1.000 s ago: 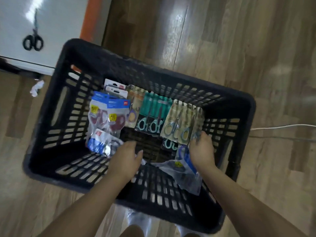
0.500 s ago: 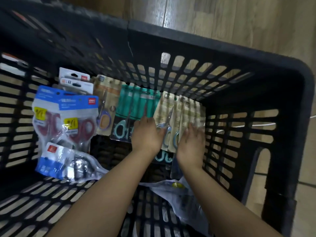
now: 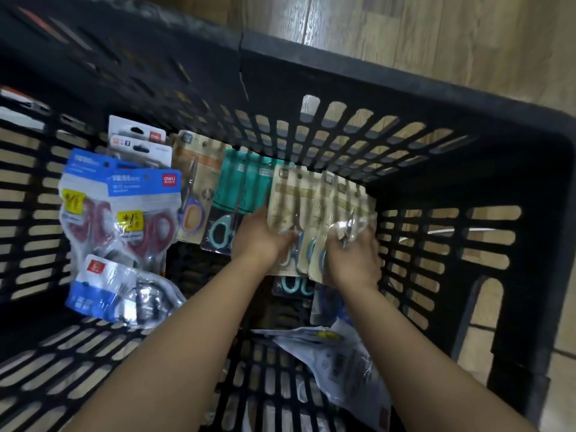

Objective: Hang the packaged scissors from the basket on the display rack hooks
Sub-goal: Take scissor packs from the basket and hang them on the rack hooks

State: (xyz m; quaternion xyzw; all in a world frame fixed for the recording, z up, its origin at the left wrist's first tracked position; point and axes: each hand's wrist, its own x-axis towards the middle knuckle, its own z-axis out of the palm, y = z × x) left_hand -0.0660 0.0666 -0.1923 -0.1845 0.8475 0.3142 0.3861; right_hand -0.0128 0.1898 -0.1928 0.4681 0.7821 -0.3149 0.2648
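- Several beige packs of scissors stood fanned vs the far wall of the black basket, right of centre; both hands were on them.
- Left hand gripped the stack's left edge, thumb over the front; right hand curled round the right-side packs.
- Judged light, stiff card w/ slick plastic fronts – likely to slide apart, so best held low, hang holes left free.
- Also in the basket: teal packs, blue packs w/ red handles, loose clear bags.
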